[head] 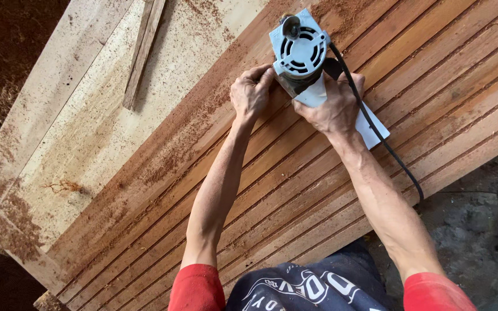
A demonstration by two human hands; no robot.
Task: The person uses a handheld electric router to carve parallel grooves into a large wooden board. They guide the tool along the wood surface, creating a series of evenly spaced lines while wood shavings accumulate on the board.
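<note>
Both hands grip a blue-grey electric router (300, 53) standing on the grooved wooden board (272, 190): the left hand (250, 94) holds its base, the right hand (334, 106) wraps its side. It looks heavy and hard, so holding it low on both sides seems best.

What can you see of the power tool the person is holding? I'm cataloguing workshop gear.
The power tool looks like a handheld router or trimmer: a light blue-grey motor housing with a round vented cap facing the camera and a darker body below. It stands upright on the grooved reddish wooden boards, on a pale flat base. A black cord trails off its right side. The left hand and right hand grip it from either side. Its cutter is hidden.
</note>
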